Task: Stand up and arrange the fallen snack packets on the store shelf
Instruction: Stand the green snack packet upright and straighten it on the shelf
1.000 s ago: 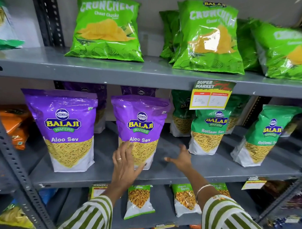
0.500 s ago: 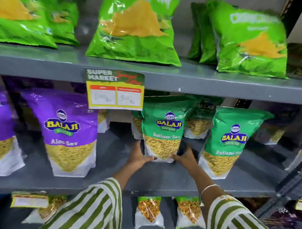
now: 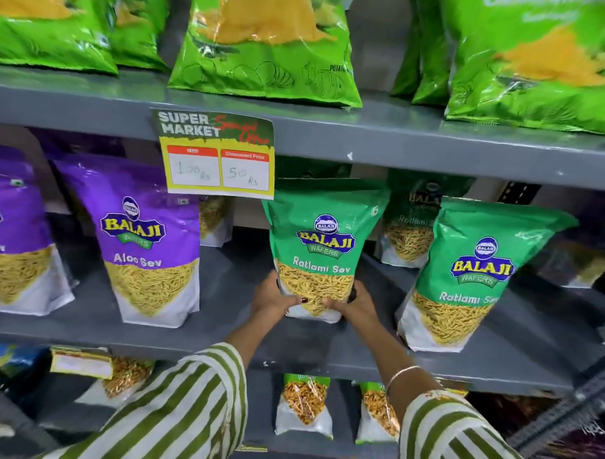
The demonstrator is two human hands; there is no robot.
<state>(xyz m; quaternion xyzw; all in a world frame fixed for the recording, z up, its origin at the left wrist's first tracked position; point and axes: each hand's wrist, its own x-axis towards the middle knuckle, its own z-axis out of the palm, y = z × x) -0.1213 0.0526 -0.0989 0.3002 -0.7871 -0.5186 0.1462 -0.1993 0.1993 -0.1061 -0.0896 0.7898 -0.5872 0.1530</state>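
Observation:
A green Ratlami Sev packet (image 3: 323, 237) stands upright on the grey middle shelf (image 3: 222, 329). My left hand (image 3: 273, 295) grips its lower left corner and my right hand (image 3: 355, 301) grips its lower right corner. A second green Ratlami Sev packet (image 3: 478, 269) stands upright just to the right, apart from my hands. A third green packet (image 3: 412, 226) stands behind, between the two. To the left stands a purple Aloo Sev packet (image 3: 150, 237), with another purple packet (image 3: 13, 233) at the left edge.
Large green chips bags (image 3: 266, 42) lie along the top shelf. A yellow price tag (image 3: 218, 154) hangs from that shelf's front edge. Small snack packets (image 3: 303, 404) stand on the lower shelf. A dark upright post (image 3: 562, 420) runs along the lower right.
The view shifted right from the purple packets to the green ones. Both hands went from open near a purple packet to gripping the bottom of the green Ratlami Sev packet.

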